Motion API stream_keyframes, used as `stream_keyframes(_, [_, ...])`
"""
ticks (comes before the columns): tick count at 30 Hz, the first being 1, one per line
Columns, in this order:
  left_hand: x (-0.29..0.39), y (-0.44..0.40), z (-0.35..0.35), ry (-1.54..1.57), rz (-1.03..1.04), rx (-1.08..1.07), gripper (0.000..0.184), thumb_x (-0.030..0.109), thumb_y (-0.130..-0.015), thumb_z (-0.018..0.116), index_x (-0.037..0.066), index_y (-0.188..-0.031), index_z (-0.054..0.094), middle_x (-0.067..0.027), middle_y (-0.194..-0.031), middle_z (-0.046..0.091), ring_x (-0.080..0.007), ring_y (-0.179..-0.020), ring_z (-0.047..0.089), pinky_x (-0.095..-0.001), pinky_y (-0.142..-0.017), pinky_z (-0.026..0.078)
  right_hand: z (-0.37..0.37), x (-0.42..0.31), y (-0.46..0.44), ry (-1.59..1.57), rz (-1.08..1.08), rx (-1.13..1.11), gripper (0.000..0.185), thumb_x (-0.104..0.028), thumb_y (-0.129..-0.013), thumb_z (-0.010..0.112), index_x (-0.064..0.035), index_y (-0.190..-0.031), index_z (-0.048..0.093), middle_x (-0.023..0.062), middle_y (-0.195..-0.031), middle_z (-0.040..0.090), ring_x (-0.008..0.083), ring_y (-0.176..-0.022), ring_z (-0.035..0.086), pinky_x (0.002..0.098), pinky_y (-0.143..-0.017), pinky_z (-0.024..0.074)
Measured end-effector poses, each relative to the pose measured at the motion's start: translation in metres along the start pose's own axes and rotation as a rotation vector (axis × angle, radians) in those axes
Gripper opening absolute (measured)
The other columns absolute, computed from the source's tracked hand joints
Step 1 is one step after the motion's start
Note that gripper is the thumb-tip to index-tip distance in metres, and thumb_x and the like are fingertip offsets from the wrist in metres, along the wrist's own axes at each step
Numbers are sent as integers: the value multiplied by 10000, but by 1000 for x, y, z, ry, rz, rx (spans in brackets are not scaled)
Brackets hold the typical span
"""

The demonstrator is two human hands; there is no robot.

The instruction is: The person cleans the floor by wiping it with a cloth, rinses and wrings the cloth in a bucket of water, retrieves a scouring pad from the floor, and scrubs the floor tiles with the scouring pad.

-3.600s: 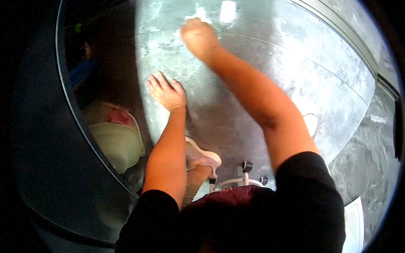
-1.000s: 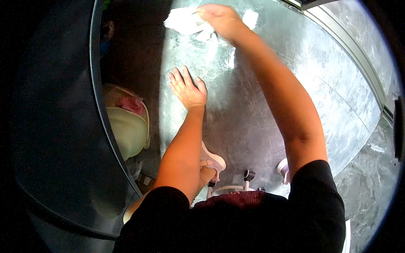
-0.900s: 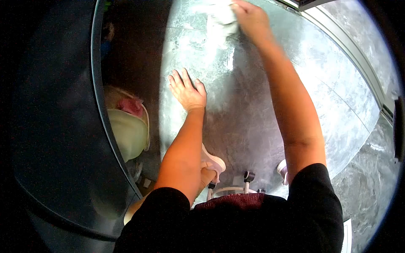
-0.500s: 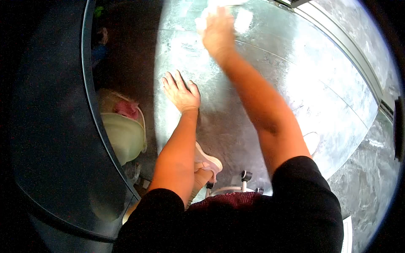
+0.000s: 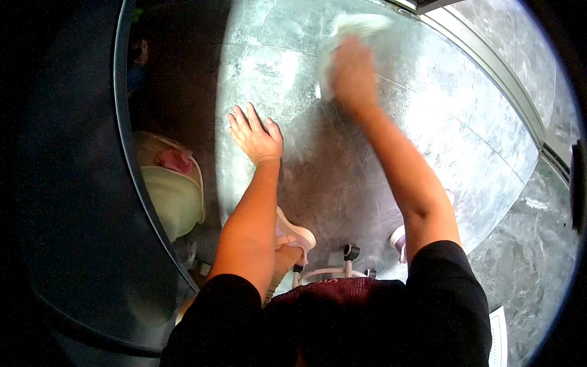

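Observation:
My left hand (image 5: pixel 255 137) is spread with its fingers apart, palm down over the grey mottled surface (image 5: pixel 330 153), near its bright left part. Farther up, my right hand (image 5: pixel 353 73) is smeared by motion, with a pale cloth (image 5: pixel 364 24) at its fingers. The cloth lies against the surface around and beyond that hand, and its outline is blurred.
A pale green bucket (image 5: pixel 174 199) with a pink cloth (image 5: pixel 175 160) stands at the left, beside a black curved panel (image 5: pixel 67 183). Below are a shoe (image 5: pixel 296 232) and a chair base with a caster (image 5: pixel 350 252). A metal track (image 5: pixel 501 67) runs along the upper right.
Since the last earlier frame, my right hand has moved right and nearer to me with the pale cloth. My left hand stays spread; the whole view has shifted slightly.

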State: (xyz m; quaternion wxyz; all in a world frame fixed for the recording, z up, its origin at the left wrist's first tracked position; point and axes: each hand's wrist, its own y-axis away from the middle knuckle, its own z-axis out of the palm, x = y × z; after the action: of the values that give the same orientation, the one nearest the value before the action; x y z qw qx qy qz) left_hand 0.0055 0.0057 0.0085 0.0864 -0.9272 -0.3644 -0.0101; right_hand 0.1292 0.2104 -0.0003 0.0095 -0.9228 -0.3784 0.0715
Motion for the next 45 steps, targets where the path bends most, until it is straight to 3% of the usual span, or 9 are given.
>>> stream_keyframes(6, [-1, 1, 1, 11, -8, -3, 549, 253, -783, 511, 77, -1294, 414, -201, -1386, 305, -408, -1293, 239, -532, -1044, 185, 0, 0, 61, -251, -491, -122, 575, -110, -766, 575, -72, -1302, 370, 109, -1345, 398, 242, -1262, 359, 425, -1079, 211])
stream_keyframes(9, [0, 1, -1, 10, -12, -2, 546, 255, -781, 513, 77, -1289, 423, -201, -1384, 308, -408, -1291, 244, -531, -1041, 190, -22, 27, -7, -195, -235, 70, 508, -81, -717, 611, -68, -1206, 473, 78, -1267, 487, 235, -1191, 436, 396, -1057, 262])
stream_keyframes(21, [1, -2, 5, 7, 20, 37, 539, 248, -782, 518, 72, -1284, 432, -206, -1379, 319, -411, -1283, 259, -527, -1045, 188, -29, 65, 23, -129, -376, 181, 319, -91, -731, 511, -29, -1042, 548, 94, -1113, 545, 245, -1003, 514, 375, -920, 395])
stream_keyframes(28, [1, 2, 0, 13, -7, 8, 558, 244, -778, 517, 74, -1300, 412, -208, -1377, 319, -409, -1285, 258, -527, -1050, 179, 6, -4, -12, -242, -123, -31, 433, -103, -820, 499, 9, -1233, 433, 157, -1258, 458, 261, -1193, 419, 410, -1008, 325])
stream_keyframes(32, [0, 1, 1, 11, -8, -1, 562, 241, -776, 516, 74, -1302, 409, -211, -1381, 311, -416, -1282, 255, -528, -1052, 170, -18, 1, 104, -303, -582, -165, 454, -187, -821, 476, -71, -1259, 436, 94, -1336, 416, 237, -1282, 333, 398, -1048, 283])
stream_keyframes(35, [-2, 2, -1, -7, -11, -6, 567, 243, -775, 512, 66, -1303, 405, -213, -1381, 309, -420, -1286, 246, -530, -1051, 170, -9, 9, 64, -263, -592, -196, 448, -192, -820, 473, -86, -1254, 446, 83, -1320, 435, 233, -1285, 333, 404, -1067, 245])
stream_keyframes(39, [-1, -1, -2, 2, -29, -9, 565, 249, -787, 499, 52, -1307, 396, -212, -1391, 294, -413, -1296, 232, -525, -1054, 162, 12, -35, -70, -200, -344, 278, 404, -193, -820, 459, -62, -1201, 494, 116, -1274, 472, 228, -1226, 386, 393, -1049, 250])
stream_keyframes(41, [-5, 1, 1, 12, -27, -30, 583, 264, -785, 494, 50, -1316, 384, -220, -1397, 279, -418, -1304, 211, -527, -1055, 159, 59, -75, -111, -279, -441, 440, 335, -150, -795, 475, 49, -1048, 569, 208, -1073, 576, 355, -1031, 521, 426, -961, 364])
stream_keyframes(45, [-8, 1, -3, 71, -31, -48, 526, 211, -809, 490, 15, -1289, 404, -214, -1400, 281, -432, -1296, 214, -514, -1064, 140, 28, -165, -112, -100, -418, 163, 398, -148, -816, 446, -1, -1182, 496, 135, -1263, 470, 272, -1197, 401, 405, -1046, 259])
